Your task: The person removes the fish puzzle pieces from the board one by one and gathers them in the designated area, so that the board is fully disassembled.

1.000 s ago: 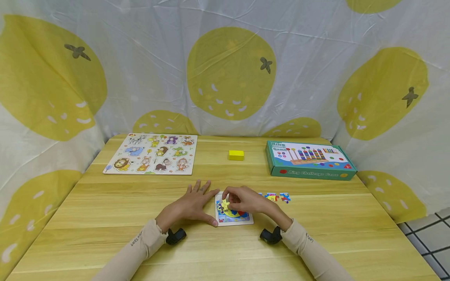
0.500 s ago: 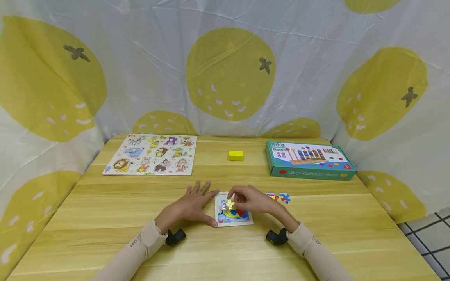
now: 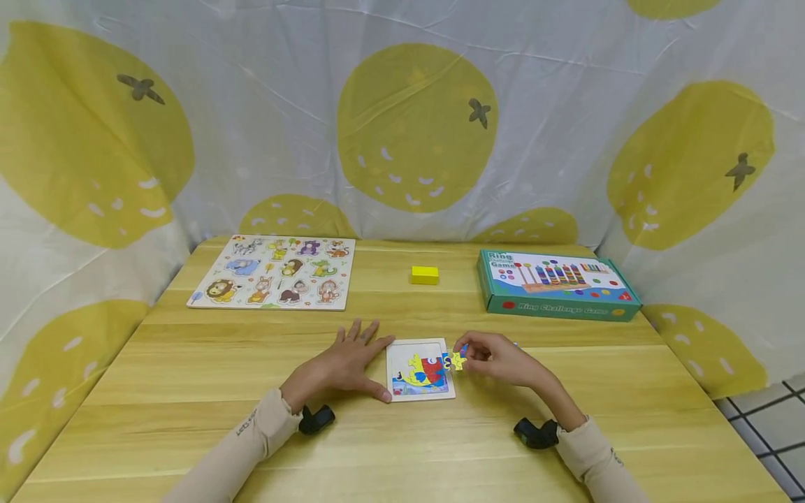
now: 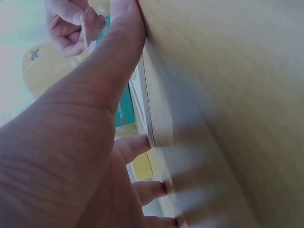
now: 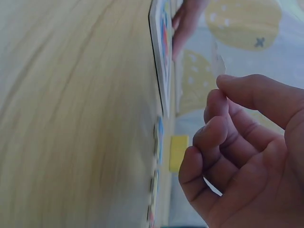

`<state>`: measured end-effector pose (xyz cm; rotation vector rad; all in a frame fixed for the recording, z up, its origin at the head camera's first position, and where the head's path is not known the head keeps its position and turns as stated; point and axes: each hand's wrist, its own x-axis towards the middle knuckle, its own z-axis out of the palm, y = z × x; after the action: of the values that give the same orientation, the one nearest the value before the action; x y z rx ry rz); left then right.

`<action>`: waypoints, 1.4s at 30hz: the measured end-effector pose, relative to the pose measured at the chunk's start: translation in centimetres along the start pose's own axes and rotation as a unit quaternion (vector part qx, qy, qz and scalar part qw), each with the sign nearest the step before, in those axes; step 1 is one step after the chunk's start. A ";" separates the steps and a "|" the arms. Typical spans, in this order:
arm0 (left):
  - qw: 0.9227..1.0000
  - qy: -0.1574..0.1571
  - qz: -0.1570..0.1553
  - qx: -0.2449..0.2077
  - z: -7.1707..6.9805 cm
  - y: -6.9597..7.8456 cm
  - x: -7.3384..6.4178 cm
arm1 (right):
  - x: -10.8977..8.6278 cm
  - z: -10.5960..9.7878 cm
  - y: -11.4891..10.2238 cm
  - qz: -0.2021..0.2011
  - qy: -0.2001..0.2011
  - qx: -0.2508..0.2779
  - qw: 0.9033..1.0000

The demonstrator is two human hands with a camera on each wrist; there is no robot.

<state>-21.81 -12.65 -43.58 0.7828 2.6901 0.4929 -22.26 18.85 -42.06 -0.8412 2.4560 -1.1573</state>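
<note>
White cloth with big yellow fruit prints (image 3: 289, 140) hangs behind and along both sides of the wooden bench (image 3: 157, 391). Floor tiles (image 3: 776, 419) show past the bench's right edge. Far-right corner of bench: green Ring Challenge Game box (image 3: 558, 285), lying flat. Far-left corner: animal board (image 3: 272, 274), flat. Both well apart from the hands. Beige sleeves (image 3: 242, 443) come in from the near side, black wrist device (image 3: 316, 420) at each cuff.

Left hand (image 3: 344, 363): fingers spread wide, gripping nothing; thumb at near-left corner of the puzzle tray (image 3: 411, 351), index finger at its far-left corner. Right hand (image 3: 503, 358): raised above bench off tray's right edge, thumb and index pinching a yellow jigsaw piece (image 3: 458, 361), other fingers curled. It blocks most of the loose pieces (image 5: 159, 135) in the head view.

Tray: flat, mid-bench, fitted pieces (image 3: 431, 370) yellow, red, blue; pale bare base along far side. Yellow block (image 3: 425, 275): near bench's far edge, between board and box. Loose pieces: row on bench past tray's right edge, count can't tell. Pinched piece: in the air by tray's right edge, near edge-on in wrist views.
</note>
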 end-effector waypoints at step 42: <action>1.000 -0.004 -0.006 -0.004 0.0 -0.1 0.1 | -1.9 -0.8 3.4 0.019 -0.021 -0.055 0.998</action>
<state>-21.93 -12.63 -43.62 0.7643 2.6818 0.4960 -22.42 22.19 -44.17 -0.8376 2.5084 -0.9884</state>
